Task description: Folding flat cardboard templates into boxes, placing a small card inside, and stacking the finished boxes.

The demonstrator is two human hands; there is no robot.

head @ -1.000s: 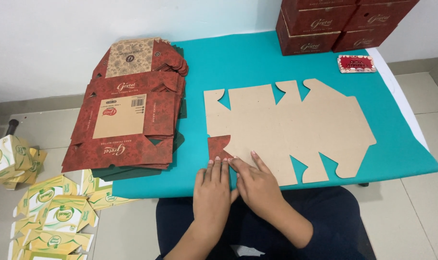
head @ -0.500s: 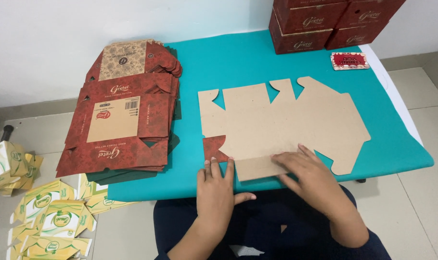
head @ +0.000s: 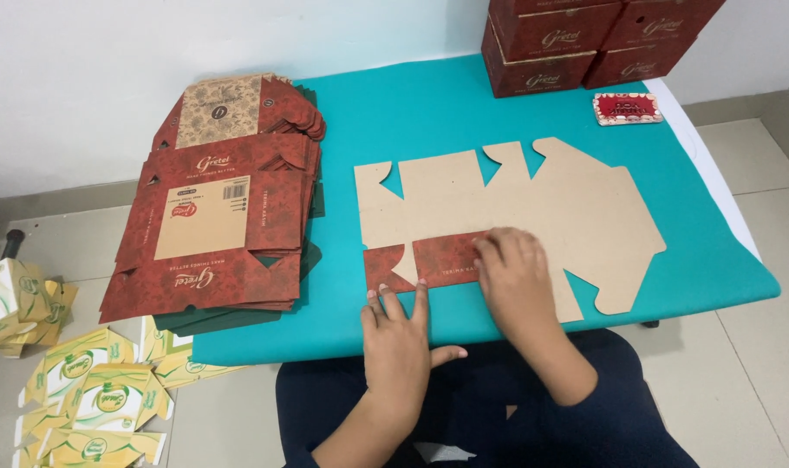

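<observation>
A flat die-cut cardboard box blank [head: 533, 204] lies brown side up on the teal table [head: 429, 113]. Its near edge strip [head: 429, 260] is folded over, showing the red printed side. My right hand [head: 516, 273] presses flat on the right end of that folded strip. Just below the strip's left end, my left hand [head: 403, 334] lies flat on the table edge with its fingertips touching the fold. Neither hand grips anything.
A stack of flat red printed box blanks [head: 217, 225] lies at the table's left end. Assembled red boxes [head: 577, 39] stand at the far right, with a small red card [head: 627, 108] beside them. Green and yellow folded cartons [head: 82, 390] lie on the floor at left.
The blank's near strip has been folded over, red side up. My right hand slid right along the edge, then back toward the middle. My left hand stayed at the left end.
</observation>
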